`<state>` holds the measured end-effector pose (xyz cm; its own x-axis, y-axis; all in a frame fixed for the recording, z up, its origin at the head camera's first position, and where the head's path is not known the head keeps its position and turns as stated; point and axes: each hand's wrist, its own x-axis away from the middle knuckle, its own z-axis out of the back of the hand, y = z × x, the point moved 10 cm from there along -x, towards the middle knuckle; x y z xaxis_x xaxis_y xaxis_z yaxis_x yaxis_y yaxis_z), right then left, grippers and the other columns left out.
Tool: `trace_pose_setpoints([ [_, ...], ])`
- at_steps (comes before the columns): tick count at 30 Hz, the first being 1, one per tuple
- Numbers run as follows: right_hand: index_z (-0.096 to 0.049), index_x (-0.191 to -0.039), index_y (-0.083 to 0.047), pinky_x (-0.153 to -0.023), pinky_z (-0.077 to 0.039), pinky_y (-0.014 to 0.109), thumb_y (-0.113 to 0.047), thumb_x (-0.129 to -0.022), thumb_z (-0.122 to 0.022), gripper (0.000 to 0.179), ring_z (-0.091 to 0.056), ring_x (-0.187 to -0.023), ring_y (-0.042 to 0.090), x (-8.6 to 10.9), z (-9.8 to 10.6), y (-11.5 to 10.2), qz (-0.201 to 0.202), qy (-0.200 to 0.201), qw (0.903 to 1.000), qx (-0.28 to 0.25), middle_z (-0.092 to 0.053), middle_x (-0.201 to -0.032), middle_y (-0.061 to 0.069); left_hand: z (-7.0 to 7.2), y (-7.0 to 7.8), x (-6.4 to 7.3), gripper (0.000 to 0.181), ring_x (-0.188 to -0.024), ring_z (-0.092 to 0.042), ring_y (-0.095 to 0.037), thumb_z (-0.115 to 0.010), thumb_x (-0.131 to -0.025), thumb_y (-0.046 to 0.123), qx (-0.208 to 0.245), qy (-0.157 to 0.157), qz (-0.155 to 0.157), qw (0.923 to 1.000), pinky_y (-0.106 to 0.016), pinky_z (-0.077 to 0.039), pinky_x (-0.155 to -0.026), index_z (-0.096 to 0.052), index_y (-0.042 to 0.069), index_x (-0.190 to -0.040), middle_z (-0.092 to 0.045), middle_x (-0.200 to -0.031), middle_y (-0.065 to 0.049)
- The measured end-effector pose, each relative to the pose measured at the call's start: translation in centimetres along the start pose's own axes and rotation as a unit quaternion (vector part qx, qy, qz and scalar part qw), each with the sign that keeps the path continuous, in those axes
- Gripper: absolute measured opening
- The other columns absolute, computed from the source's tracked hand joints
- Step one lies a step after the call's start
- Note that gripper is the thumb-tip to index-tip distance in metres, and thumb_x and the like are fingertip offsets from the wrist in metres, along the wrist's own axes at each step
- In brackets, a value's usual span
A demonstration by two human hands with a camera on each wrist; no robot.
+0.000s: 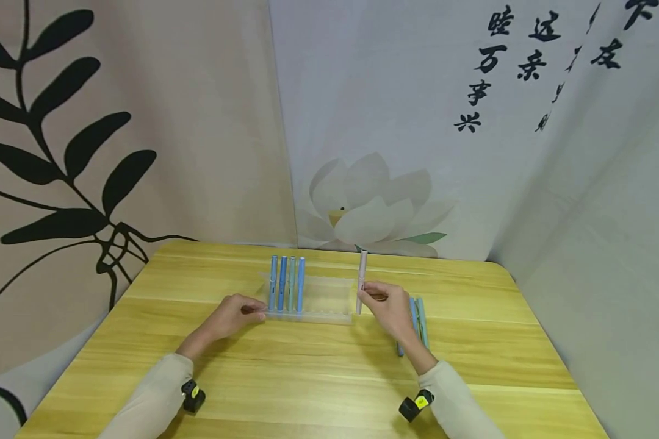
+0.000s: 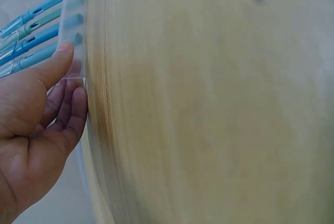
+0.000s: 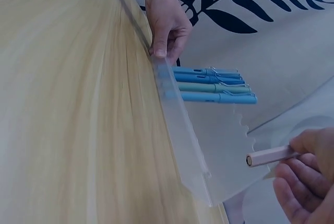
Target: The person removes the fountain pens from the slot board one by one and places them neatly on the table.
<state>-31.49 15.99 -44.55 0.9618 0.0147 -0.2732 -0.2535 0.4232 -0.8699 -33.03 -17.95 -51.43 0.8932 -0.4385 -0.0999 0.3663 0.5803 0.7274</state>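
A clear plastic pen rack [image 1: 326, 299] stands on the table with several blue and green pens [image 1: 282, 283] upright side by side in its left part. My left hand [image 1: 233, 314] grips the rack's left end, the thumb on its front lip and the fingers curled at the end edge, as the left wrist view shows. Beyond the rack's right end, my right hand [image 1: 388, 305] pinches a pale pink pen [image 1: 362, 268] and holds it nearly upright. In the right wrist view one end of this pink pen [image 3: 271, 156] points toward the rack's wavy notched edge.
Blue and green pens [image 1: 422, 320] lie on the wooden table [image 1: 307, 378] to the right, partly hidden by my right hand and wrist. Behind the table's far edge hangs a printed cloth [image 1: 225, 122], and another pale cloth [image 1: 609, 213] hangs at the right.
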Motion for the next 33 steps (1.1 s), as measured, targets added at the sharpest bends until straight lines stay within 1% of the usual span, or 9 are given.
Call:
trace_pose_setpoints([
  [8,-0.077,-0.114,-0.002,-0.075,-0.061,0.030,-0.019,-0.094,-0.076,0.026,-0.074,-0.090,0.024,0.7,2.3,0.7,-0.005,0.004,0.9998,0.018,-0.078,-0.102,0.010,0.1,0.1,0.0,0.031,-0.100,-0.071,-0.023,-0.072,-0.097,0.022,0.000,-0.004,0.003,1.0000,-0.039,-0.060,-0.085,-0.075,0.000,-0.119,-0.075,-0.113,-0.012],
  [11,-0.077,-0.114,-0.002,-0.074,-0.061,0.028,-0.020,-0.094,-0.077,0.027,-0.074,-0.090,0.024,1.0,3.2,1.1,-0.006,0.007,0.9996,0.026,-0.078,-0.102,0.011,0.1,0.0,0.0,0.031,-0.101,-0.071,-0.024,-0.072,-0.097,0.022,0.000,-0.003,0.006,1.0000,-0.040,-0.059,-0.086,-0.075,0.001,-0.119,-0.075,-0.114,-0.012],
  [15,-0.077,-0.114,-0.002,-0.070,-0.059,0.023,-0.020,-0.094,-0.077,0.027,-0.073,-0.088,0.022,1.4,4.5,2.0,-0.010,0.012,0.9992,0.037,-0.078,-0.101,0.011,0.1,0.1,0.0,0.030,-0.101,-0.071,-0.024,-0.072,-0.097,0.022,0.000,-0.004,0.007,1.0000,-0.041,-0.059,-0.086,-0.075,0.000,-0.119,-0.075,-0.114,-0.012],
  [18,-0.077,-0.113,-0.003,-0.067,-0.058,0.022,-0.020,-0.093,-0.077,0.027,-0.073,-0.086,0.021,1.7,5.6,2.7,-0.013,0.018,0.9987,0.047,-0.078,-0.099,0.010,0.1,0.1,-0.1,0.030,-0.101,-0.071,-0.024,-0.071,-0.098,0.021,0.001,-0.005,0.007,1.0000,-0.041,-0.059,-0.086,-0.075,0.000,-0.119,-0.075,-0.114,-0.012],
  [25,-0.078,-0.112,-0.005,-0.065,-0.057,0.023,-0.022,-0.094,-0.076,0.025,-0.072,-0.083,0.016,2.1,8.2,3.8,-0.025,0.037,0.9962,0.076,-0.078,-0.097,0.009,0.0,0.0,-0.1,0.031,-0.099,-0.070,-0.022,-0.071,-0.098,0.022,-0.002,-0.005,0.009,0.9999,-0.039,-0.059,-0.085,-0.075,0.000,-0.119,-0.075,-0.114,-0.012],
  [33,-0.078,-0.113,-0.003,-0.067,-0.057,0.020,-0.024,-0.094,-0.076,0.028,-0.075,-0.085,0.020,2.8,10.7,5.2,-0.046,0.050,0.9922,0.105,-0.078,-0.098,0.012,0.0,0.0,-0.1,0.029,-0.099,-0.070,-0.022,-0.071,-0.097,0.020,0.002,-0.002,0.017,0.9999,-0.040,-0.059,-0.085,-0.075,0.000,-0.118,-0.075,-0.113,-0.012],
])
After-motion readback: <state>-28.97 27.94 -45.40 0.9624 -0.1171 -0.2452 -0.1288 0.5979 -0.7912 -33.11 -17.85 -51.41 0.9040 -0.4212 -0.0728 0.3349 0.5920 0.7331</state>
